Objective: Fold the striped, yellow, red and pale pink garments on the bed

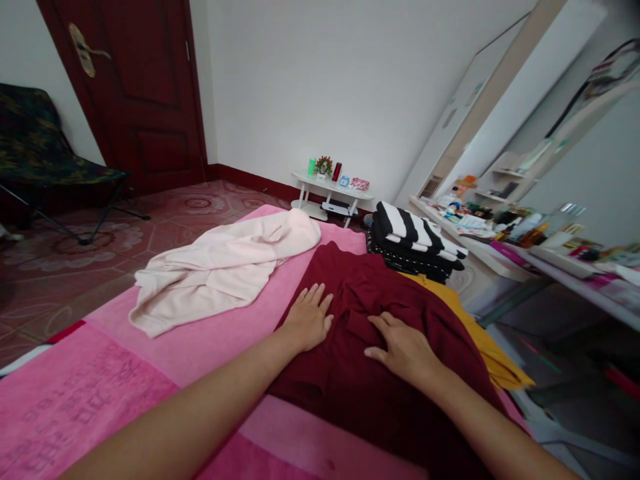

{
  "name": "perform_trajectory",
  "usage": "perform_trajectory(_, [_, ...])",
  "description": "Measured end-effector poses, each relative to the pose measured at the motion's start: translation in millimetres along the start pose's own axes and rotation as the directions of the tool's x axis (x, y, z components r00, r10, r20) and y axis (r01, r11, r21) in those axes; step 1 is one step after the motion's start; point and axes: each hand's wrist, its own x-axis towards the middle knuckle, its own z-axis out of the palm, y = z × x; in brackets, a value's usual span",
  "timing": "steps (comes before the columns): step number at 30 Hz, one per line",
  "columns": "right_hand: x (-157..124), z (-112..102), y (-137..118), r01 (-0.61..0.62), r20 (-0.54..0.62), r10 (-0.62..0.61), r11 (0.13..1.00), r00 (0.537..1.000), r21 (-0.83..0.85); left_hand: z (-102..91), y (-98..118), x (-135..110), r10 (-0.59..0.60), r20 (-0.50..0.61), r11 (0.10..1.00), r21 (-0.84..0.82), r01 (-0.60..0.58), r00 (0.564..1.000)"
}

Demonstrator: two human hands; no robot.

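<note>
A dark red garment [380, 393] lies spread on the pink blanket [210, 347] in front of me. My left hand [309, 317] rests flat on its left part, fingers stretched out and slightly apart. My right hand [403, 348] lies palm down on the middle of the same garment, fingers extended over a fold. Neither hand grips anything. A mustard yellow garment [493, 353] shows from under the red one on the right. A pale pink garment [225, 263] lies crumpled further left.
A folded stack topped by a black-and-white striped piece [415, 240] sits at the far end of the bed. A cluttered dressing table [525, 247] runs along the right. A small white table [333, 193], a dark red door [135, 93] and a folding chair [45, 160] stand beyond.
</note>
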Motion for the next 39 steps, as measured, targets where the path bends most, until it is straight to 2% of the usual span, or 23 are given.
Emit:
perform_trajectory(3, [-2.0, 0.3, 15.5, -0.102, -0.024, 0.105, 0.99, 0.994, 0.095, -0.3, 0.2, -0.6, -0.005, 0.003, 1.0, 0.007, 0.005, 1.0])
perform_trajectory(5, [0.1, -11.9, 33.2, -0.164, -0.134, 0.216, 0.934, 0.967, 0.317, 0.4, -0.1, -1.0, 0.001, -0.001, 1.0, 0.013, -0.001, 1.0])
perform_trajectory(6, [0.5, -21.1, 43.8, -0.187, -0.209, 0.315, 0.863, 0.926, 0.47, 1.0, -0.3, -1.2, 0.005, -0.004, 1.0, 0.016, -0.005, 1.0])
perform_trajectory(7, [0.1, -31.3, 55.0, -0.191, -0.279, 0.446, 0.756, 0.85, 0.626, 1.6, -0.5, -1.4, 0.008, -0.008, 1.0, 0.018, -0.008, 1.0])
perform_trajectory(9, [-3.4, -51.4, 78.0, -0.108, -0.325, 0.715, 0.487, 0.619, 0.867, 2.5, -0.9, -1.8, 0.015, -0.015, 1.0, 0.018, -0.015, 1.0])
perform_trajectory(10, [-6.5, -59.7, 88.9, -0.054, -0.291, 0.815, 0.365, 0.502, 0.929, 2.7, -1.1, -2.0, 0.018, -0.02, 1.0, 0.015, -0.018, 1.0])
perform_trajectory(11, [-10.4, -66.0, 99.0, -0.017, -0.243, 0.878, 0.275, 0.413, 0.961, 2.6, -1.2, -2.2, 0.021, -0.024, 1.0, 0.01, -0.021, 0.999])
perform_trajectory(12, [-14.7, -70.1, 107.9, -0.01, -0.199, 0.911, 0.217, 0.361, 0.976, 2.2, -1.3, -2.4, 0.025, -0.025, 1.0, 0.004, -0.025, 0.999])
perform_trajectory(16, [-31.6, -66.9, 129.3, -0.087, -0.1, 0.943, 0.134, 0.316, 0.987, -1.7, -1.0, -3.1, 0.048, -0.007, 0.999, -0.018, -0.048, 0.999])
perform_trajectory(20, [-40.5, -56.0, 133.2, -0.113, -0.052, 0.961, 0.086, 0.27, 0.99, -5.9, -0.3, -3.7, 0.086, -0.008, 0.995, -0.046, -0.086, 0.996])
perform_trajectory(23, [-39.5, -56.0, 133.6, -0.138, -0.022, 0.953, 0.066, 0.301, 0.988, -8.4, 0.2, -3.7, 0.131, -0.002, 0.989, -0.074, -0.131, 0.991])
perform_trajectory(27, [-20.0, -71.8, 124.7, -0.009, -0.025, 0.935, 0.031, 0.355, 0.999, -12.3, 1.8, -2.4, 0.18, 0.022, 0.976, -0.131, -0.176, 0.983])
perform_trajectory(30, [6.4, -93.5, 93.3, 0.086, -0.064, 0.908, 0.031, 0.414, 0.996, -15.0, 0.5, -0.5, 0.175, 0.009, 0.95, -0.263, -0.166, 0.985])
perform_trajectory(31, [14.5, -100.7, 76.8, 0.14, -0.111, 0.887, 0.053, 0.448, 0.989, -15.5, -1.6, 0.4, 0.157, -0.009, 0.926, -0.347, -0.15, 0.988])
perform_trajectory(32, [20.9, -107.2, 57.8, 0.217, -0.203, 0.838, 0.104, 0.507, 0.971, -15.6, -4.8, 1.6, 0.118, -0.039, 0.885, -0.449, -0.123, 0.992])
perform_trajectory(33, [25.1, -112.3, 37.2, 0.309, -0.316, 0.756, 0.158, 0.573, 0.938, -15.3, -9.1, 3.0, 0.054, -0.077, 0.822, -0.563, -0.088, 0.996])
perform_trajectory(34, [27.0, -115.7, 16.2, 0.37, -0.401, 0.635, 0.189, 0.661, 0.91, -14.7, -14.3, 4.6, -0.042, -0.109, 0.724, -0.688, -0.045, 0.993])
perform_trajectory(35, [26.7, -117.1, -3.8, 0.383, -0.441, 0.447, 0.218, 0.778, 0.897, -13.7, -20.2, 6.4, -0.156, -0.118, 0.597, -0.802, -0.001, 0.981])
perform_trajectory(36, [25.0, -116.3, -21.3, 0.358, -0.41, 0.192, 0.255, 0.892, 0.898, -12.4, -26.4, 8.2, -0.261, -0.101, 0.463, -0.886, 0.032, 0.96])
perform_trajectory(37, [23.0, -113.1, -35.0, 0.343, -0.347, -0.039, 0.289, 0.937, 0.894, -11.0, -32.3, 9.9, -0.341, -0.072, 0.348, -0.936, 0.055, 0.937])
perform_trajectory(38, [21.6, -107.5, -44.0, 0.333, -0.282, -0.197, 0.317, 0.939, 0.888, -9.5, -37.4, 11.5, -0.394, -0.038, 0.252, -0.965, 0.068, 0.918])
perform_trajectory(39, [21.9, -99.4, -47.7, 0.327, -0.247, -0.261, 0.331, 0.933, 0.885, -8.2, -41.5, 12.8, -0.425, -0.008, 0.179, -0.981, 0.075, 0.905])
